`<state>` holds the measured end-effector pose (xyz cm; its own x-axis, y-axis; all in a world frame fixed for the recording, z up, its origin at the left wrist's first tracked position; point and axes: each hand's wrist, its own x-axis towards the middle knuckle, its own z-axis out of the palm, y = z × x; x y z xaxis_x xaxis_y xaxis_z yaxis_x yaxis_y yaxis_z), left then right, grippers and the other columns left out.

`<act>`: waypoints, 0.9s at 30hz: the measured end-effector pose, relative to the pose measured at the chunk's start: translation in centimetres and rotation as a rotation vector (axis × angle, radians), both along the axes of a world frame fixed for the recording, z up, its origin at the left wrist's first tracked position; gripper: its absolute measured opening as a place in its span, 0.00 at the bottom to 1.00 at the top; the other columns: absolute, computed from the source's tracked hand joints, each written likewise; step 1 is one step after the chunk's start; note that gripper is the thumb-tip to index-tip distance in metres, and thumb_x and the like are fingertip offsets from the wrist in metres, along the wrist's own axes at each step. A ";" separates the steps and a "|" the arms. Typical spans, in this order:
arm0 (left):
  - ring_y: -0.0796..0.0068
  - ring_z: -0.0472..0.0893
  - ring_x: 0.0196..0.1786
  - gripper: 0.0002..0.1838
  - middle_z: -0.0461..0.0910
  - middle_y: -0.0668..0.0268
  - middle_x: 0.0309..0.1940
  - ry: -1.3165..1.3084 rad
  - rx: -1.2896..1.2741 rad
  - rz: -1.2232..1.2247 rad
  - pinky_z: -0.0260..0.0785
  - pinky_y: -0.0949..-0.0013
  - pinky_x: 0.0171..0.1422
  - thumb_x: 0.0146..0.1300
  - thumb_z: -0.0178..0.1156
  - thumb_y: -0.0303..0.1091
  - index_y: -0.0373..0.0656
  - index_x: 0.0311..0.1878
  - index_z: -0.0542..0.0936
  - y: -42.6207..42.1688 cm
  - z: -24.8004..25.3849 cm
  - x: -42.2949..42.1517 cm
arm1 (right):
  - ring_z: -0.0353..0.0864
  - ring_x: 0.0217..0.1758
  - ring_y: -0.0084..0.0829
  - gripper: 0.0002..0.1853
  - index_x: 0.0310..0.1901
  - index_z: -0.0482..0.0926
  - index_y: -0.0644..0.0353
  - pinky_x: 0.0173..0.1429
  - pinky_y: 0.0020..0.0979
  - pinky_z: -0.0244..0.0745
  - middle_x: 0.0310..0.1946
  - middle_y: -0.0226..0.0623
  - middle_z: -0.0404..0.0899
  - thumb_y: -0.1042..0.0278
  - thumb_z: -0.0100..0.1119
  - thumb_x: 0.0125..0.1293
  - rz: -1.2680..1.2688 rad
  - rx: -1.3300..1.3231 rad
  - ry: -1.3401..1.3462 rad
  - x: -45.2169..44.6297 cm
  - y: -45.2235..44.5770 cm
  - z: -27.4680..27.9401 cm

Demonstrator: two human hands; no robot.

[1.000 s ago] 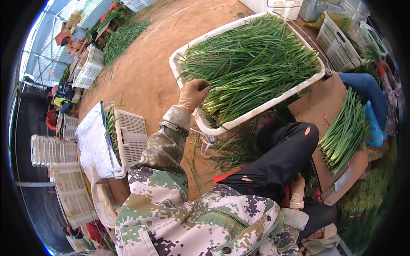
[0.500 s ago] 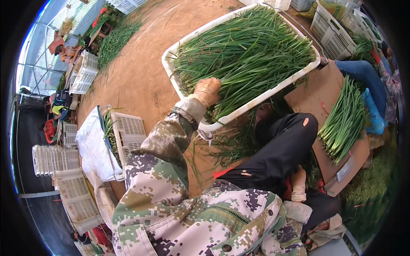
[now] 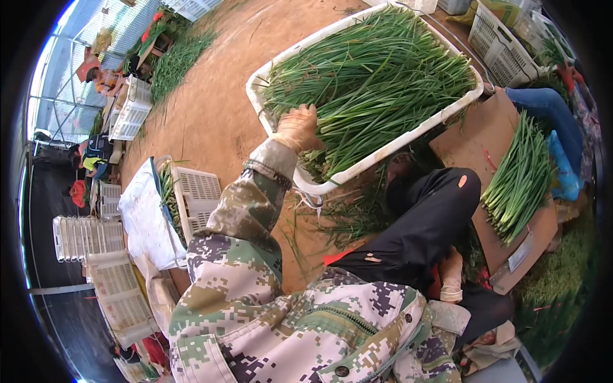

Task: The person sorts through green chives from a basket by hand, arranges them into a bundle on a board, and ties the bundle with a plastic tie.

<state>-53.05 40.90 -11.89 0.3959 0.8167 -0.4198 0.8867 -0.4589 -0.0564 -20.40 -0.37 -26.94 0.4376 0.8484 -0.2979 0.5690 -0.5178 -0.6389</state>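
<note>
A white plastic crate (image 3: 370, 167) full of long green chives (image 3: 377, 83) stands on the ground in front of me. My left hand (image 3: 297, 127), in a pale thin glove, is over the crate's near left edge, by the stem ends. Its fingers are curled; what they hold, if anything, is hidden. My right hand (image 3: 451, 274), also gloved, hangs low beside my dark trouser leg, near something red. Its fingers are mostly hidden. To the right, a pile of chives (image 3: 520, 179) lies on a brown board (image 3: 469, 143).
A crate (image 3: 196, 191) beside a white sack (image 3: 147, 214) stands at left, with stacked crates (image 3: 86, 237) behind. More crates (image 3: 504, 48) are at upper right, near a person in jeans (image 3: 539, 105). Other people sit at far left. Loose greens (image 3: 351, 223) lie beneath my crate's edge.
My left hand has moved left and slightly up along the crate's near left side, away from the leaves. My right hand has stayed by my leg. The view has shifted slightly.
</note>
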 end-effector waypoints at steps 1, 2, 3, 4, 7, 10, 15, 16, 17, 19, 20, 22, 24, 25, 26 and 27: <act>0.47 0.69 0.67 0.59 0.64 0.44 0.68 -0.012 0.094 0.034 0.66 0.51 0.68 0.41 0.78 0.54 0.36 0.72 0.59 -0.7 0.3 0.1 | 0.79 0.50 0.57 0.15 0.48 0.81 0.66 0.53 0.46 0.76 0.43 0.57 0.82 0.73 0.53 0.60 0.002 0.003 0.000 0.1 0.1 -0.1; 0.47 0.69 0.67 0.59 0.64 0.44 0.68 -0.011 0.099 0.035 0.66 0.51 0.68 0.41 0.78 0.54 0.36 0.72 0.59 -1.1 0.1 0.1 | 0.79 0.51 0.57 0.15 0.48 0.81 0.66 0.53 0.46 0.76 0.43 0.57 0.82 0.73 0.53 0.60 -0.001 -0.017 -0.024 0.1 0.1 -0.3; 0.46 0.67 0.69 0.62 0.61 0.45 0.70 0.015 0.159 -0.005 0.62 0.48 0.70 0.40 0.78 0.54 0.37 0.74 0.55 -1.5 -0.4 0.1 | 0.79 0.51 0.57 0.16 0.48 0.81 0.66 0.54 0.45 0.76 0.44 0.56 0.82 0.73 0.53 0.60 -0.004 -0.037 -0.048 0.0 0.2 -0.4; 0.44 0.64 0.70 0.65 0.58 0.46 0.71 0.042 0.217 -0.046 0.59 0.45 0.72 0.39 0.78 0.54 0.38 0.76 0.51 -1.9 -0.9 0.1 | 0.79 0.51 0.57 0.16 0.48 0.81 0.66 0.54 0.45 0.76 0.44 0.56 0.82 0.73 0.53 0.60 -0.004 -0.034 -0.048 0.0 0.3 -0.4; 0.44 0.60 0.73 0.60 0.57 0.44 0.73 0.113 0.309 -0.134 0.51 0.46 0.77 0.46 0.74 0.43 0.36 0.77 0.47 -2.8 -4.1 1.0 | 0.81 0.53 0.55 0.14 0.47 0.80 0.68 0.53 0.41 0.77 0.44 0.58 0.82 0.72 0.53 0.63 -0.031 0.033 0.033 -0.5 0.7 0.4; 0.44 0.63 0.73 0.55 0.60 0.43 0.71 0.154 0.332 -0.167 0.53 0.46 0.76 0.51 0.69 0.35 0.35 0.77 0.47 -2.5 -6.1 1.5 | 0.81 0.52 0.55 0.13 0.46 0.81 0.69 0.53 0.41 0.77 0.43 0.59 0.82 0.73 0.53 0.63 -0.029 -0.050 0.026 -0.5 0.9 1.0; 0.51 0.76 0.60 0.50 0.74 0.49 0.57 0.023 0.194 -0.044 0.71 0.54 0.62 0.49 0.67 0.34 0.32 0.74 0.54 -0.2 -5.4 2.9 | 0.80 0.51 0.57 0.15 0.49 0.81 0.64 0.53 0.44 0.76 0.44 0.56 0.82 0.70 0.53 0.63 -0.040 -0.106 0.042 -0.6 0.4 0.9; 0.52 0.79 0.57 0.48 0.78 0.49 0.54 0.011 0.110 -0.005 0.74 0.56 0.58 0.48 0.66 0.33 0.31 0.72 0.57 0.4 -5.2 3.1 | 0.80 0.51 0.57 0.15 0.49 0.81 0.64 0.53 0.44 0.76 0.44 0.56 0.82 0.70 0.53 0.63 -0.037 -0.107 0.042 -0.8 0.5 1.2; 0.52 0.82 0.51 0.34 0.82 0.51 0.46 -0.035 0.154 -0.001 0.78 0.58 0.51 0.51 0.63 0.31 0.33 0.64 0.68 1.2 -5.2 3.2 | 0.80 0.50 0.57 0.15 0.49 0.82 0.64 0.53 0.45 0.76 0.44 0.56 0.82 0.70 0.53 0.63 -0.015 -0.112 0.019 -0.9 0.9 1.8; 0.52 0.82 0.52 0.29 0.82 0.50 0.46 -0.029 0.107 0.003 0.77 0.57 0.51 0.52 0.62 0.31 0.34 0.60 0.71 3.0 -4.7 3.1 | 0.80 0.50 0.57 0.15 0.49 0.82 0.64 0.52 0.45 0.76 0.43 0.56 0.82 0.71 0.53 0.63 0.005 -0.116 -0.001 -1.0 0.9 1.7; 0.52 0.83 0.52 0.24 0.82 0.50 0.45 -0.026 0.060 0.004 0.77 0.56 0.51 0.53 0.61 0.31 0.35 0.55 0.75 3.5 -4.4 3.0 | 0.80 0.50 0.57 0.15 0.48 0.82 0.64 0.52 0.45 0.76 0.43 0.56 0.82 0.71 0.53 0.62 0.011 -0.084 -0.007 -0.8 0.7 0.9; 0.54 0.83 0.52 0.19 0.84 0.53 0.42 -0.111 0.146 -0.016 0.76 0.55 0.53 0.53 0.60 0.31 0.42 0.50 0.78 5.1 -6.2 1.9 | 0.80 0.49 0.57 0.15 0.48 0.82 0.64 0.52 0.45 0.76 0.43 0.56 0.82 0.72 0.53 0.61 0.001 -0.052 -0.008 -0.5 0.2 0.2; 0.53 0.83 0.52 0.17 0.84 0.55 0.43 -0.161 0.101 0.061 0.76 0.55 0.55 0.52 0.61 0.32 0.45 0.47 0.81 6.4 -5.4 1.7 | 0.80 0.49 0.57 0.15 0.47 0.82 0.64 0.52 0.46 0.76 0.43 0.57 0.82 0.72 0.54 0.60 0.003 -0.054 -0.046 -0.5 -0.1 0.0; 0.53 0.82 0.52 0.16 0.84 0.56 0.44 -0.176 0.106 0.086 0.75 0.55 0.55 0.51 0.60 0.32 0.46 0.45 0.82 6.8 -4.5 1.7 | 0.80 0.49 0.57 0.15 0.47 0.82 0.64 0.52 0.46 0.76 0.43 0.57 0.82 0.72 0.54 0.60 0.005 -0.060 -0.043 -0.5 -0.2 0.0; 0.53 0.82 0.52 0.16 0.84 0.54 0.44 -0.149 0.110 0.088 0.75 0.55 0.56 0.51 0.60 0.33 0.46 0.46 0.83 7.2 -3.6 1.6 | 0.80 0.49 0.57 0.13 0.45 0.82 0.64 0.51 0.45 0.76 0.41 0.56 0.82 0.70 0.56 0.60 -0.010 -0.025 -0.019 -0.5 -0.2 -0.2; 0.53 0.82 0.52 0.16 0.84 0.54 0.45 -0.116 0.132 0.084 0.75 0.55 0.56 0.52 0.60 0.33 0.47 0.46 0.83 7.9 -3.3 1.4 | 0.81 0.48 0.57 0.12 0.43 0.82 0.64 0.50 0.44 0.77 0.39 0.55 0.83 0.69 0.58 0.60 -0.029 0.013 0.005 -0.5 -0.2 -0.2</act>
